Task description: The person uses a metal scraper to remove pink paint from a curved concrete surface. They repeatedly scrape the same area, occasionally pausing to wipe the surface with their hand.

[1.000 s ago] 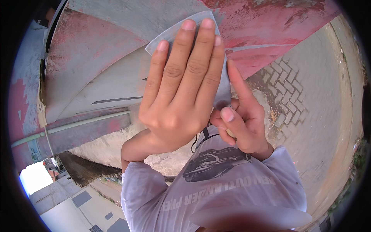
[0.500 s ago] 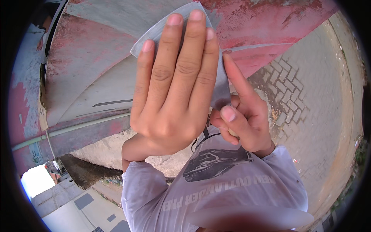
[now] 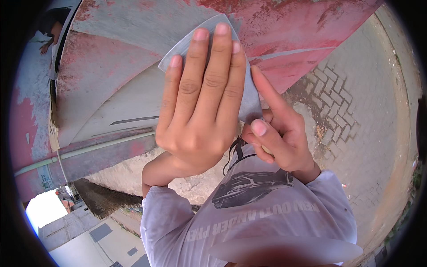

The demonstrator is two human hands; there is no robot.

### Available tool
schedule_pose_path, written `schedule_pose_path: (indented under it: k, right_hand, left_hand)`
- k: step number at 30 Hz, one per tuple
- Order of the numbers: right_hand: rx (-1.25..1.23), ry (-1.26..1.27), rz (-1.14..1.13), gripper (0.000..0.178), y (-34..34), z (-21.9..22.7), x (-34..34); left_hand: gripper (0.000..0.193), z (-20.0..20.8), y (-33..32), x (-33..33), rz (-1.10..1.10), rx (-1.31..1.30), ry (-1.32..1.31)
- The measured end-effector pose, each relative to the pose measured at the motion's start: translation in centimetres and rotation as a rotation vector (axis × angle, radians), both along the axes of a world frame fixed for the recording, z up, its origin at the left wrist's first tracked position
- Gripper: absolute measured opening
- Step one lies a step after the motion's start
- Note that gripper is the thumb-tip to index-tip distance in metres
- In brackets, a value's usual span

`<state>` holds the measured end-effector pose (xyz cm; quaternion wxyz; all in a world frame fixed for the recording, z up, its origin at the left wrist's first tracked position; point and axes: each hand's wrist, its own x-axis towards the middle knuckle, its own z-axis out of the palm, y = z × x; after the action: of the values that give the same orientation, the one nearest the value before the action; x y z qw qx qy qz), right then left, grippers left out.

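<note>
A grey abrasive sheet (image 3: 251, 95) lies flat against a worn panel (image 3: 111, 80) painted red and grey. My left hand (image 3: 200, 107) is spread flat on the sheet with the fingers together, pressing it onto the panel. My right hand (image 3: 275, 138) pinches the sheet's lower right corner between thumb and index finger. Most of the sheet is hidden under my left hand; only its top edge, left corner and right strip show.
A pale pipe (image 3: 84, 150) runs along the panel's lower edge at left. Brick paving (image 3: 356, 102) covers the ground on the right. My grey printed shirt (image 3: 249, 209) fills the lower middle. Buildings (image 3: 80, 227) show at the lower left.
My left hand slid the sheet left and up across the panel, then back a little down and right. My right hand stayed on the sheet's corner and followed.
</note>
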<state>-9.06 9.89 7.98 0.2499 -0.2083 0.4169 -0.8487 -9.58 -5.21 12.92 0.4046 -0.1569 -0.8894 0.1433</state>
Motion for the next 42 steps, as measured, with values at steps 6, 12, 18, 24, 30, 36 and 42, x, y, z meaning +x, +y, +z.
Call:
schedule_pose_path:
  k: [6,12,18,24,30,36,42]
  right_hand:
    - [0.060,0.018,0.026,0.067,0.4,-0.5,0.0]
    - [0.067,0.083,0.047,0.067,0.6,-0.9,-0.6]
    - [0.022,-0.032,-0.014,0.061,0.4,-0.5,0.0]
    - [0.015,0.038,-0.025,0.066,-0.3,-1.3,0.5]
    - [-0.089,0.182,0.032,0.064,-1.0,-1.0,-1.2]
    - [-0.092,0.006,0.004,0.064,-0.7,-2.1,0.7]
    - [-0.059,-0.129,-0.029,0.064,-0.1,-4.5,1.4]
  left_hand:
    - [0.041,-0.1,0.2,0.1,-0.014,0.023,0.000]
    - [0.047,-0.2,0.3,0.3,0.057,0.002,-0.001]
    - [0.039,-0.5,0.5,-0.1,0.003,0.035,-0.005]
    - [0.040,-0.5,0.0,0.2,-0.027,0.012,-0.006]
    - [0.046,1.0,0.3,0.3,0.086,0.004,0.042]
    - [0.034,0.4,0.4,-0.1,-0.016,-0.038,-0.012]
    - [0.037,-2.2,0.5,0.2,-0.042,0.072,-0.137]
